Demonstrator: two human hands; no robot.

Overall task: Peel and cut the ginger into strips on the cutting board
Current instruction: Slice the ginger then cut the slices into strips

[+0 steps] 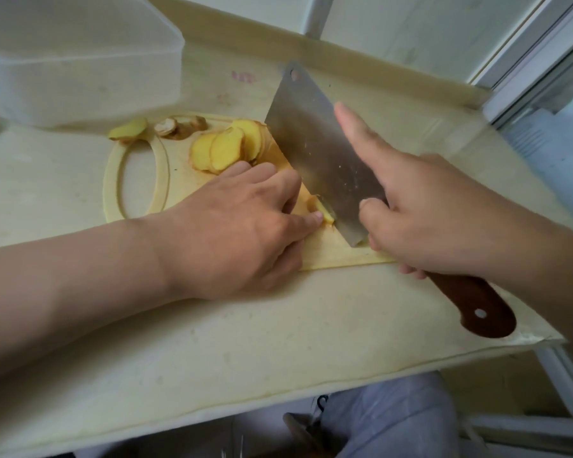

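The pale yellow cutting board [179, 170] lay flat, its oval handle hole to the left. Peeled ginger slices [224, 148] were fanned out, overlapping, near the far edge. A small ginger piece [323, 211] sat tight against the cleaver [315, 150], which stood edge-down on the board. Brown-skinned trimmings [179, 125] and one yellow offcut [128, 130] rested by the handle.
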